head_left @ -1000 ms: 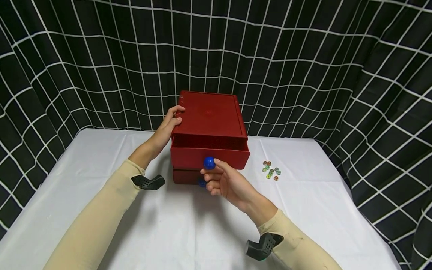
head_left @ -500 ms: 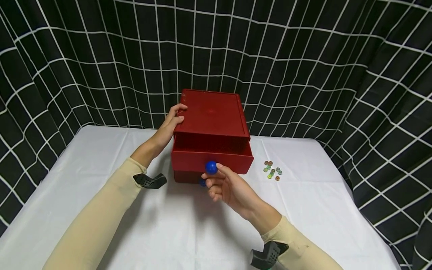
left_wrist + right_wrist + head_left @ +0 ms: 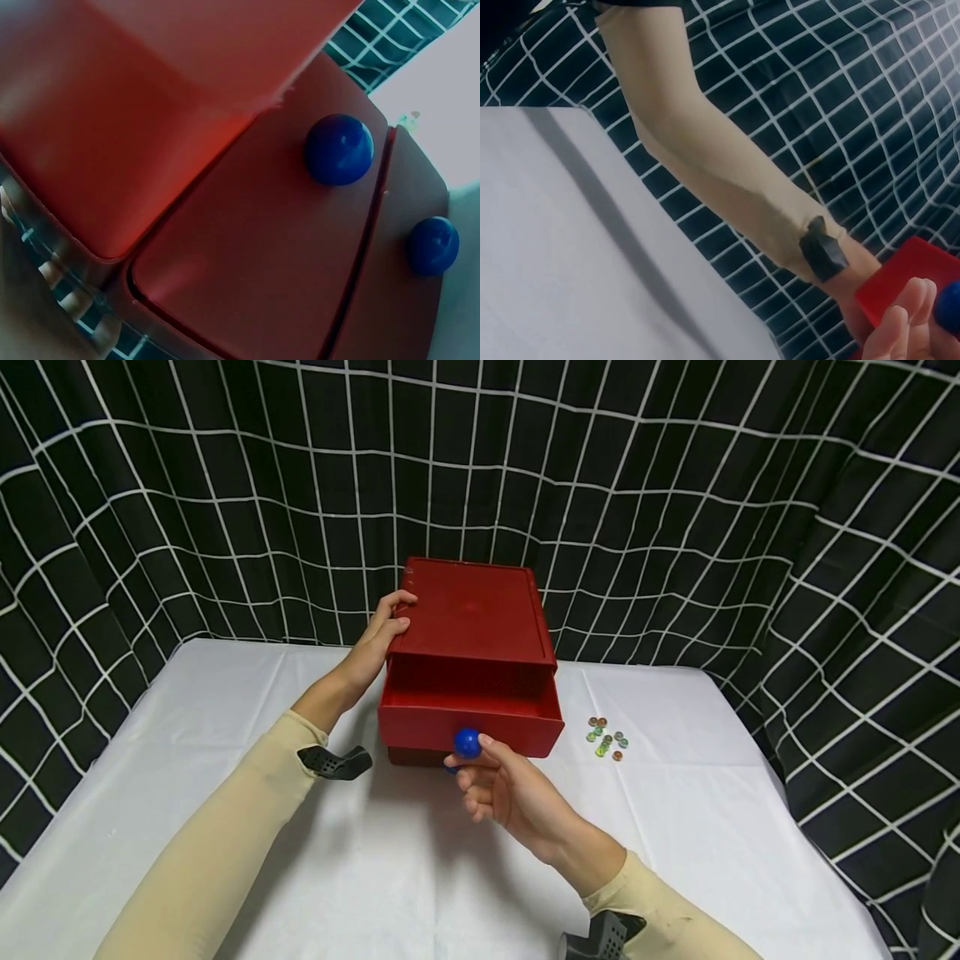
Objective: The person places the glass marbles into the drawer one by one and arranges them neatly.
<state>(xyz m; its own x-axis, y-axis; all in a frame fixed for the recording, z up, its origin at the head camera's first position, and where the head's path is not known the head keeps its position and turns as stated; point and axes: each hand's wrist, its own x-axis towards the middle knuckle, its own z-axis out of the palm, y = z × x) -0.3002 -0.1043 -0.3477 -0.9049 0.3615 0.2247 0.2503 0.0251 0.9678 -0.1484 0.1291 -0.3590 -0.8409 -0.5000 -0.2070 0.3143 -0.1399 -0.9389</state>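
A red drawer cabinet [image 3: 472,618] stands on the table in the head view, its top drawer [image 3: 420,727] pulled partly out; the visible part of its inside is bare. My right hand [image 3: 528,806] pinches that drawer's round blue knob [image 3: 467,742], thumb on its right side and index finger beneath. My left hand [image 3: 366,653] rests against the cabinet's left side, fingertips over the top edge. Two lower drawer fronts, each with a blue knob [image 3: 339,148], appear in the left wrist view. In the right wrist view, fingers [image 3: 896,334] lie beside the knob.
Several glass marbles [image 3: 601,750] lie in a loose group right of the cabinet. The table [image 3: 337,877] has a white cloth. A black curtain [image 3: 480,460] with white grid lines hangs behind and at both sides.
The top drawer has come further out toward me with my right hand on its knob, showing more of its inside. My left hand stays on the cabinet; the head view shifted slightly.
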